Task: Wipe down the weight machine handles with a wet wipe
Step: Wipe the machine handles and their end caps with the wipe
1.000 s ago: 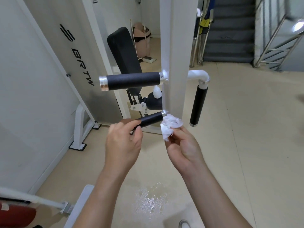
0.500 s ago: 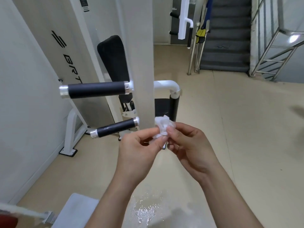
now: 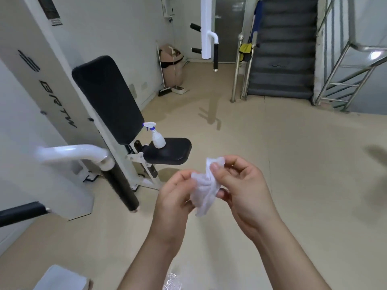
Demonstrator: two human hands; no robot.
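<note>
Wet wipe: crumpled white sheet held in mid-air between both hands, near centre, to the right of the machine and apart from its handles.
Left hand: fingers curled, pinching the wipe's left edge.
Right hand: thumb and fingers pinching the wipe's upper right part.
Vertical handle: black grip hanging from a curved white tube, near left; no hand on it.
Horizontal handle: black grip at the near left edge, lower than the tube.
Spray bottle: white with a blue-and-white trigger, upright on the black seat pad; its contents cannot be told.
Bin: beige, in the far corner, dark liner at the rim; contents not discernible.
Floor: beige, with a glistening wet patch between the forearms.
</note>
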